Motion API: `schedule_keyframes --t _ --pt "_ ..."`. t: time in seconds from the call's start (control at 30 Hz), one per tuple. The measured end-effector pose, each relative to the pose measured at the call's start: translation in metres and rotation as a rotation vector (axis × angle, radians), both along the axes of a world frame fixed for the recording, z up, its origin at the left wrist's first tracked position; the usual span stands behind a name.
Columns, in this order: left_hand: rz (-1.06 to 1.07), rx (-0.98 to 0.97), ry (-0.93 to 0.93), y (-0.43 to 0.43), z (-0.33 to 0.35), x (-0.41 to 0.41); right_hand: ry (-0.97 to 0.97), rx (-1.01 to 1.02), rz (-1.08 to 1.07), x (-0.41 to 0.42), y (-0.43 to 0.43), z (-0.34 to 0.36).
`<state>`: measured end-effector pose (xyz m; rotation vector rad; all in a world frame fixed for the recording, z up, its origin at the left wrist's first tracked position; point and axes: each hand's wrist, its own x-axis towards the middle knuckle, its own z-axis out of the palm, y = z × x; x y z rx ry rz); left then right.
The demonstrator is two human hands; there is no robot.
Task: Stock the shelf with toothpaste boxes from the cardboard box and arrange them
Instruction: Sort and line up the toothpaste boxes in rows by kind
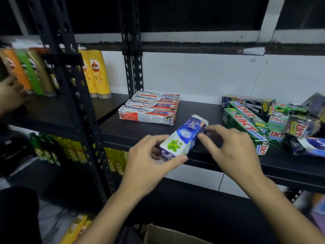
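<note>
A blue and white toothpaste box [182, 136] lies at an angle over the front edge of the black shelf [123, 127]. My left hand [149, 164] grips its near end between thumb and fingers. My right hand [228, 148] pinches its right side near the far end. Further back, several red and white Pepsodent boxes [149, 108] lie side by side in a neat row. To the right, green and black Zact boxes [249, 120] lie in a loose pile. Another blue box [306, 145] lies at the far right. The cardboard box [168, 235] shows at the bottom edge.
Black perforated uprights [84, 103] stand left of the shelf, with yellow shampoo bottles [96, 73] and mixed bottles [31, 71] beyond them. Another person's hand [8, 95] is at the left edge. More yellow bottles [77, 150] fill the lower shelf.
</note>
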<state>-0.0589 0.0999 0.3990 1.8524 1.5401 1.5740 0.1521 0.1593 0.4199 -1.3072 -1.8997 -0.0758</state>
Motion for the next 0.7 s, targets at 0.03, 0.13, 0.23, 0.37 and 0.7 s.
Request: schedule_keyframes --t 0.03,0.13,0.23,0.37,0.7 --pt "-0.047 0.013 -0.006 -0.003 -0.001 0.006 0.101 -0.069 0.056 0.001 -0.004 0.001" --pt "-0.136 0.017 0.006 -0.005 -0.005 0.019 0.239 -0.24 0.18 0.007 -0.017 0.006" --pt "-0.106 0.065 0.011 0.0 -0.011 0.026 0.277 -0.317 0.229 0.011 -0.032 0.007" --pt "-0.104 0.072 -0.076 0.005 -0.019 0.034 0.283 -0.324 0.233 0.004 -0.051 0.003" --pt "-0.201 0.013 0.117 0.021 -0.015 0.026 0.174 -0.236 -0.01 -0.001 -0.058 0.003"
